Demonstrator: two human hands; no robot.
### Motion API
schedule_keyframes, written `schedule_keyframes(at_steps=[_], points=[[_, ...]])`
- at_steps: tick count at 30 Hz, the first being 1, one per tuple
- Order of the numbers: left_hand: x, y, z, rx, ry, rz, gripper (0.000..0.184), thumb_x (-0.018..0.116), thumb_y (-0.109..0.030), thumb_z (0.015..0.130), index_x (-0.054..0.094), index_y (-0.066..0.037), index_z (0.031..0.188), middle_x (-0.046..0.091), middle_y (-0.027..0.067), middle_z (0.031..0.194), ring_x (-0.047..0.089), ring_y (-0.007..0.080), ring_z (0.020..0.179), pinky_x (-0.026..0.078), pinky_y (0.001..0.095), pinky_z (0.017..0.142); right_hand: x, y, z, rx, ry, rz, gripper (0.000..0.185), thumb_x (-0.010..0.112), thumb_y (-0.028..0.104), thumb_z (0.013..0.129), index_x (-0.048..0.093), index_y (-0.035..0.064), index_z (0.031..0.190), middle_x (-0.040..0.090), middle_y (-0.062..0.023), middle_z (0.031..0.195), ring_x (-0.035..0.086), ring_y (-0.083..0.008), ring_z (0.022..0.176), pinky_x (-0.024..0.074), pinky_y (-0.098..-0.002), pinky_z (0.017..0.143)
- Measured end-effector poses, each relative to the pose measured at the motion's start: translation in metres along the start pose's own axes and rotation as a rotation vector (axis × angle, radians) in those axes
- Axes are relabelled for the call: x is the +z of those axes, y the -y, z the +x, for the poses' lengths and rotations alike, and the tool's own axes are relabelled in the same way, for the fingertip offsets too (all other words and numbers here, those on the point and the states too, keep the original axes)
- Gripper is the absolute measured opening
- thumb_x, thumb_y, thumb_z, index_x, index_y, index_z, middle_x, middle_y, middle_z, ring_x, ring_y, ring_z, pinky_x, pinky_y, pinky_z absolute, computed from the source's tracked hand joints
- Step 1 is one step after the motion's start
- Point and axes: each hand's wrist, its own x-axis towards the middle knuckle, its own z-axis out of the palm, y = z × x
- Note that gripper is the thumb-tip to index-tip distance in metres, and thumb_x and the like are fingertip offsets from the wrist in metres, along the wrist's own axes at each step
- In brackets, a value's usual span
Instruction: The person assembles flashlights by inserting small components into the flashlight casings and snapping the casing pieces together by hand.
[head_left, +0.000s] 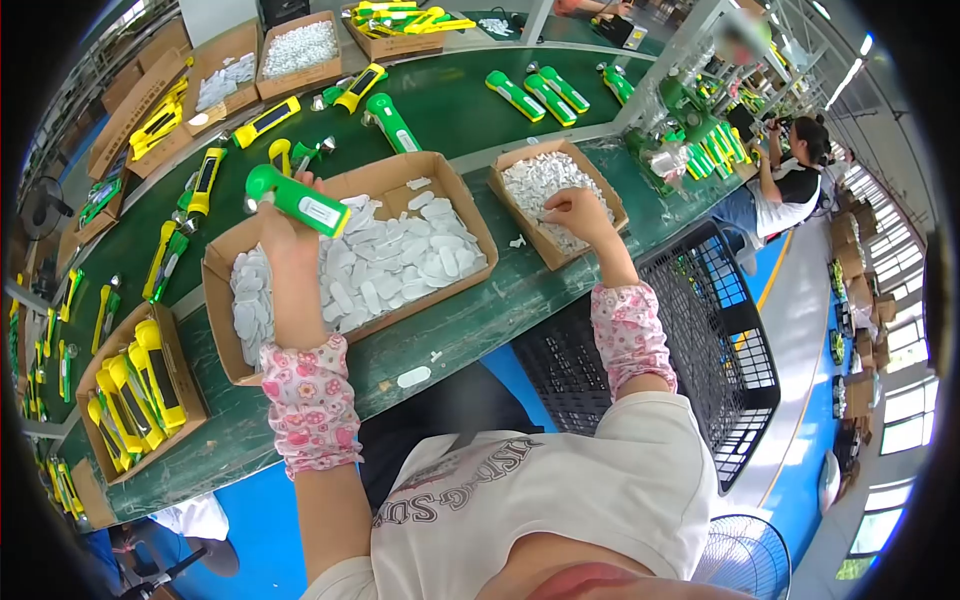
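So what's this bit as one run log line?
left hand: holding green-and-yellow flashlight over big box of white pieces | right hand: at tiny white parts in small box, grip unclear

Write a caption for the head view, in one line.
Left hand holds a green-and-yellow device; right hand is at a box of small white parts.

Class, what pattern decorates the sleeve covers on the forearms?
Pink flowers on white fabric sleeve covers, best seen from the head.
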Motion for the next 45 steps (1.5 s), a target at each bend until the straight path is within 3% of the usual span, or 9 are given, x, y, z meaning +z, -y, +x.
schedule_keyframes(at_steps=[8,13,17,20,23,32,38,44,45], points=[[0.002,0.016,-0.009,-0.2,0.4,0.165,0.048,0.059,-0.017,0.086,0.044,-0.002,0.129,0.053,0.0168,0.127,0.051,0.0283,0.123,0.041,0.0471,0.104,0.006,0.043,0.025,0.029,-0.148,0.269,0.014,0.072,0.012,0.078,0.068,0.0003,0.083,0.063,-0.0051,0.065,0.057,-0.0104,0.052,0.0468,-0.0257,0.049],[0.009,0.024,-0.024,-0.226,0.499,0.318,0.044,0.062,-0.014,0.085,0.045,0.0,0.124,0.059,0.0146,0.118,0.058,0.0317,0.112,0.046,0.047,0.099,0.062,0.161,0.067,-0.338,-0.106,0.461,0.013,0.071,0.012,0.084,0.064,0.001,0.082,0.059,-0.0003,0.064,0.047,-0.0036,0.048,0.0357,-0.0202,0.041],[0.022,0.019,-0.04,-0.064,0.513,0.421,0.051,0.061,-0.012,0.085,0.038,-0.001,0.13,0.059,0.0166,0.115,0.063,0.0323,0.103,0.053,0.0452,0.088,0.107,0.224,0.079,-0.52,0.162,0.728,0.015,0.069,0.011,0.083,0.069,0.001,0.094,0.066,-0.0056,0.081,0.061,-0.0117,0.071,0.0494,-0.0239,0.067],[0.023,0.021,-0.043,-0.009,0.478,0.458,0.049,0.055,-0.013,0.088,0.037,-0.001,0.131,0.059,0.0162,0.114,0.064,0.0303,0.1,0.054,0.042,0.086,0.128,0.229,0.085,-0.715,0.076,0.728,0.012,0.062,0.002,0.089,0.068,0.0002,0.099,0.063,-0.0022,0.09,0.061,-0.0076,0.077,0.0521,-0.0214,0.068],[0.02,0.024,-0.039,0.077,0.45,0.56,0.048,0.05,-0.011,0.088,0.036,-0.002,0.133,0.057,0.0136,0.112,0.063,0.0263,0.095,0.054,0.0376,0.082,0.125,0.232,0.074,-0.452,0.326,1.01,0.013,0.061,0.0,0.089,0.066,0.0007,0.101,0.063,-0.0028,0.089,0.061,-0.0077,0.078,0.0524,-0.0222,0.069],[0.017,0.03,-0.041,0.291,0.467,0.748,0.041,0.05,-0.013,0.094,0.034,0.001,0.129,0.049,0.0115,0.115,0.05,0.016,0.103,0.042,0.0296,0.089,0.134,0.229,0.072,-0.629,0.117,0.819,0.01,0.065,0.003,0.087,0.064,0.0008,0.097,0.062,-0.0019,0.091,0.061,-0.0074,0.078,0.051,-0.0206,0.064],[0.024,0.028,-0.048,0.466,0.487,0.95,0.041,0.051,-0.016,0.096,0.035,0.002,0.128,0.05,0.0126,0.115,0.051,0.0185,0.103,0.042,0.0314,0.09,0.135,0.221,0.073,-0.622,0.15,0.918,0.008,0.063,0.0,0.088,0.062,-0.0002,0.095,0.058,-0.0023,0.095,0.061,-0.0098,0.08,0.0517,-0.023,0.067],[0.012,0.034,-0.037,0.738,0.552,1.136,0.038,0.05,-0.014,0.095,0.036,0.001,0.127,0.05,0.0172,0.11,0.053,0.0254,0.099,0.043,0.0356,0.086,0.138,0.22,0.081,-0.481,0.172,0.982,0.033,0.07,0.0,0.081,0.048,0.0042,0.106,0.056,-0.004,0.095,0.06,-0.0119,0.078,0.0508,-0.0247,0.065],[0.008,0.037,-0.033,0.621,0.549,1.08,0.036,0.051,-0.013,0.095,0.036,0.001,0.125,0.049,0.0187,0.107,0.053,0.0274,0.097,0.044,0.0372,0.083,0.138,0.22,0.084,-0.454,0.175,0.928,0.041,0.073,0.001,0.077,0.044,0.0063,0.107,0.055,-0.0051,0.096,0.059,-0.0111,0.075,0.0506,-0.0251,0.063]])
